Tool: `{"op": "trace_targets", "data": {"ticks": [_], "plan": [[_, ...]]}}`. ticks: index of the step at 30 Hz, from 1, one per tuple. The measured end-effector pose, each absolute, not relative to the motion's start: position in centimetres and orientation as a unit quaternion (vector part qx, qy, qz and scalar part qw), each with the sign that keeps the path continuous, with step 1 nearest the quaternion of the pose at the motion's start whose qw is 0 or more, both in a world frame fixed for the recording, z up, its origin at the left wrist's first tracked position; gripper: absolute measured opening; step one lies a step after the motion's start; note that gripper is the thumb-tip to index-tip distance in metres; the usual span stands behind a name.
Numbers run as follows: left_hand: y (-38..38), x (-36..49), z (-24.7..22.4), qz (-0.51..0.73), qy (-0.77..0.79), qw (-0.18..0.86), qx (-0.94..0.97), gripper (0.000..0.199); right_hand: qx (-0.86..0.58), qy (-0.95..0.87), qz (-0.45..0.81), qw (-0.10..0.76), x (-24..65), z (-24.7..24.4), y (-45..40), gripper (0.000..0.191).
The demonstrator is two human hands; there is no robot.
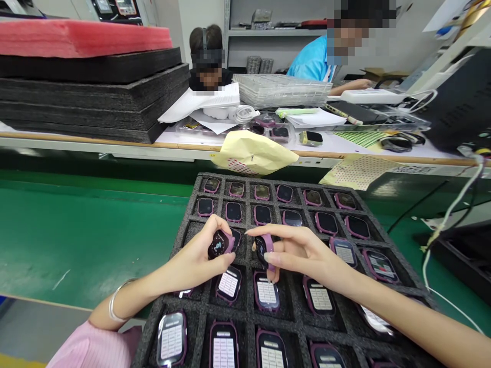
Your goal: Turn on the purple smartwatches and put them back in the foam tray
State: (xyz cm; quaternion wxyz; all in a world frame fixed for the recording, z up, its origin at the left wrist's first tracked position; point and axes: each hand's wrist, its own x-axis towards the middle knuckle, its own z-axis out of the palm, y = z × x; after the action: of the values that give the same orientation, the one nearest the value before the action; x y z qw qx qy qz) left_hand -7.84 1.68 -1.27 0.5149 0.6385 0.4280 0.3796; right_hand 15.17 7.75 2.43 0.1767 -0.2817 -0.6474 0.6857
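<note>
My left hand grips a purple smartwatch body between thumb and fingers, its dark back with a light mark showing. Opposite it, my right hand pinches a second purple smartwatch body, tilted on edge. Both are held over a black foam tray divided into square compartments. Purple-framed watches lie in most of these. In the far rows their screens are dark; nearer ones, such as the watch below my right hand, show white key-like grids.
Stacked black foam trays carry a pink foam sheet on the back shelf. Yellow paper hangs over its edge. Clear plastic trays, cables and papers lie there too. Two people sit beyond. A white cable hangs at right.
</note>
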Motion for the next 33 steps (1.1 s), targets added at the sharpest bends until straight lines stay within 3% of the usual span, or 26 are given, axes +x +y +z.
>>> {"op": "trace_targets", "data": {"ticks": [14, 22, 28, 33], "plan": [[1.7, -7.8, -1.2, 0.415, 0.424, 0.514, 0.62, 0.023, -0.294, -0.646, 0.677, 0.192, 15.2, 2.5, 7.7, 0.046], [1.6, -7.7, -0.9, 0.487, 0.396, 0.505, 0.593, 0.023, -0.289, -0.609, 0.694, 0.252, 15.5, 3.2, 7.4, 0.045], [1.5, -7.7, -0.9, 0.498, 0.388, 0.509, 0.585, 0.023, -0.279, -0.598, 0.713, 0.236, 15.6, 3.3, 7.3, 0.044], [2.1, -7.4, -0.8, 0.46, 0.378, 0.623, 0.507, 0.025, -0.287, -0.527, 0.768, 0.223, 15.0, 2.5, 7.6, 0.051]]}}
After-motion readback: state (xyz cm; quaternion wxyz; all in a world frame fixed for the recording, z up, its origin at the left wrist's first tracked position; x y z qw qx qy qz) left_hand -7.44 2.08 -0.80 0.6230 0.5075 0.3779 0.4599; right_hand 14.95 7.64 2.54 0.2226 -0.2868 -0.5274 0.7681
